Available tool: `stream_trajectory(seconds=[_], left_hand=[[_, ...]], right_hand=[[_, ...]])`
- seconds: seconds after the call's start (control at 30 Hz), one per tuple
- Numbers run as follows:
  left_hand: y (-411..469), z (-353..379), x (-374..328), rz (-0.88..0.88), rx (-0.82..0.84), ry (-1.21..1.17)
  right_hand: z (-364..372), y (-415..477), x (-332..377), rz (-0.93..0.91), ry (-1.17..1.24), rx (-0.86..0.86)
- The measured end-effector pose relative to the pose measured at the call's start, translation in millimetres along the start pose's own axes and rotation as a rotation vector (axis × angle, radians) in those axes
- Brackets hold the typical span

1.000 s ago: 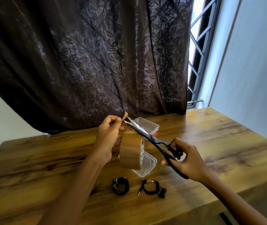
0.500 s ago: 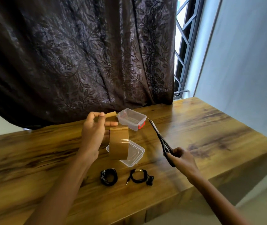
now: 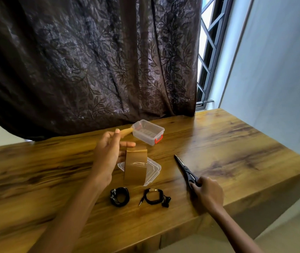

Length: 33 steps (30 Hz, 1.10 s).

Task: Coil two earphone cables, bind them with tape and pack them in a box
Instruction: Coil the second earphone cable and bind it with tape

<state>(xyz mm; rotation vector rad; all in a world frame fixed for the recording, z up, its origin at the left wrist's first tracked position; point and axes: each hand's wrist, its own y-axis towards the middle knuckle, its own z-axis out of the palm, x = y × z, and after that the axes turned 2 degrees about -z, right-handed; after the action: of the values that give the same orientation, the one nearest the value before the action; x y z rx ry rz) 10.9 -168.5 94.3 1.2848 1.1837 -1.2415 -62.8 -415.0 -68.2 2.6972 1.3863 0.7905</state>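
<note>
My left hand (image 3: 109, 154) holds a brown tape roll (image 3: 135, 167) above the table, with a short cut strip of tape (image 3: 126, 132) stuck to its raised fingertip. My right hand (image 3: 207, 192) grips the handles of black scissors (image 3: 184, 168), whose closed blades lie low on the wood. Two coiled black earphone cables lie near the front edge: one coil (image 3: 119, 196) on the left, another coil (image 3: 154, 196) with a tape band, plug and earbuds on the right. A clear plastic box (image 3: 148, 132) with a red clip stands open behind; its clear lid (image 3: 153, 172) lies behind the roll.
A wooden table (image 3: 236, 143) carries everything; its right and front edges drop off close to my right hand. A dark patterned curtain (image 3: 90, 61) hangs behind the table, with a barred window (image 3: 209, 52) and a pale wall at right.
The scissors cut the tape near my left fingers, then my right hand swung them away right and down to the table. The cut strip stays on my left fingertip.
</note>
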Motion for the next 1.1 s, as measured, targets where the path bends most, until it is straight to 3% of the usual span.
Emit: stream_trajectory(seconds=[0.3,0.4,0.5,0.57,0.67,0.73,0.83,0.97,1.1], left_hand=[[-10,1,5,-0.028,0.024,0.001],[-12,2,5,-0.032,0.021,-0.011],[-13,3,4,-0.020,0.014,-0.026],[-14,4,4,-0.014,0.010,-0.026],[-15,5,3,-0.015,0.011,-0.030],[-16,6,3,-0.018,0.014,-0.046],[-18,7,5,-0.009,0.025,-0.064],[-21,7,11,-0.046,0.085,-0.056],[-21,3,13,-0.164,0.114,-0.074]], right_hand=[[19,-2,-12,-0.026,-0.009,-0.010],[15,-6,1,-0.191,-0.166,-0.133],[-4,-11,34,-0.323,0.022,-0.219],[-24,-19,62,-0.352,0.298,-0.150],[-59,-35,105,-0.349,0.833,0.175],[-70,-46,121,-0.304,1.027,0.381],[-77,-56,129,-0.181,1.206,0.439],[-78,-52,124,-0.102,1.243,0.494],[-67,-35,108,-0.109,0.986,0.430]])
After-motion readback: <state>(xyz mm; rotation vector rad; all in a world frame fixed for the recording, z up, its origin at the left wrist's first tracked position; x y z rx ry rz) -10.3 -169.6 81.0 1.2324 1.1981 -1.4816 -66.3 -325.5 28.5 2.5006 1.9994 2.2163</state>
